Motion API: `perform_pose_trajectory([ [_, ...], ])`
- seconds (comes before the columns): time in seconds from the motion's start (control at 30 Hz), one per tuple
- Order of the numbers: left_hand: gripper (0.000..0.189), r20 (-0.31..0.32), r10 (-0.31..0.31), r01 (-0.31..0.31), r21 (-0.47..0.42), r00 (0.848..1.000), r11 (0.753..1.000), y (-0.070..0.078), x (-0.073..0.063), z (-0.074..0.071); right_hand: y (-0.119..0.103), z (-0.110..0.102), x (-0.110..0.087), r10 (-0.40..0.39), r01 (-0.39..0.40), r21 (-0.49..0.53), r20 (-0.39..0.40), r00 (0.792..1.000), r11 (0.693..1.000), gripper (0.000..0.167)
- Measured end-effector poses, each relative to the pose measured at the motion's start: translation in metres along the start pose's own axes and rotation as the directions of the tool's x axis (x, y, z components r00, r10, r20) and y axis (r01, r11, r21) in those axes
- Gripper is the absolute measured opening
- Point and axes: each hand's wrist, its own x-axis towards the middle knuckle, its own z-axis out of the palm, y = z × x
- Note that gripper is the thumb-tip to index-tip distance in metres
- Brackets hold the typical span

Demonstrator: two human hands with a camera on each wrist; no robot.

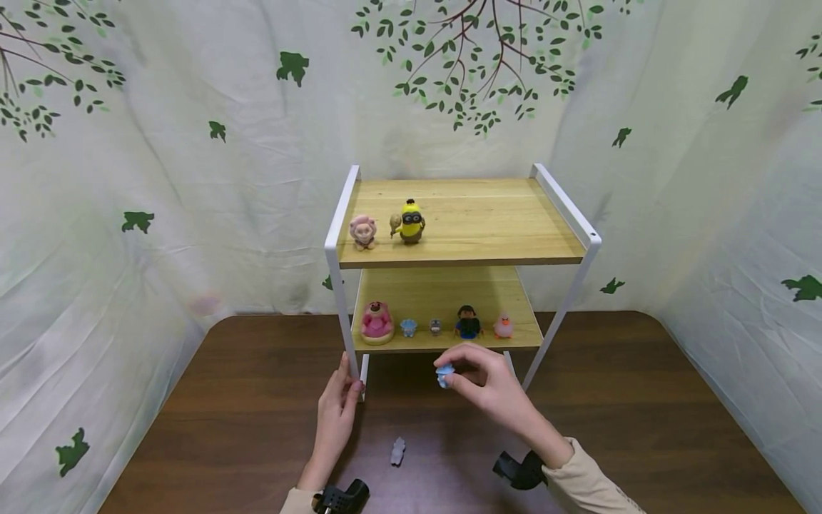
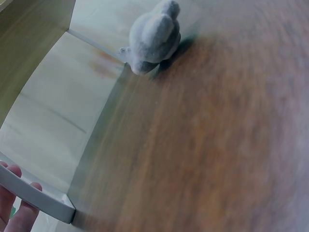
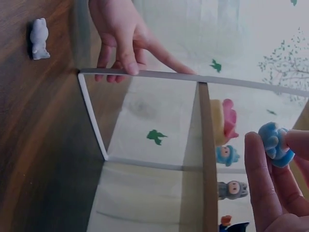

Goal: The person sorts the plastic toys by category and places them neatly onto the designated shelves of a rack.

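My right hand (image 1: 488,385) pinches a small blue figurine (image 1: 444,376) between thumb and fingertips, just in front of the lower board of a two-board shelf (image 1: 475,246). In the right wrist view, that blue figurine (image 3: 273,141) shows between the thumb and fingers. My left hand (image 1: 338,408) grips the shelf's white left front leg (image 1: 340,307) near its foot, with the thumb on one side and fingers on the other in the right wrist view. A small grey figurine (image 1: 398,452) lies on the table between my forearms; the left wrist view shows the grey figurine (image 2: 153,41) close up.
The top board holds a pink figurine (image 1: 363,232) and a yellow goggled figurine (image 1: 411,223). Along the lower board stand a pink bear (image 1: 377,323), another blue figurine (image 1: 408,328), a small grey one (image 1: 435,327), a dark-haired figure (image 1: 468,323) and a pink bird-like figurine (image 1: 504,326).
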Motion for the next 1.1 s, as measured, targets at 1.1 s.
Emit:
perform_pose_trajectory([
  [1.1, 0.075, 0.01, -0.016, 0.016, 0.003, 1.0, 1.0, 0.001, 0.0, 0.0, -0.036, -0.028, 0.019, -0.135, 0.134, -0.034, -0.026, 0.99, 0.99, 0.024],
])
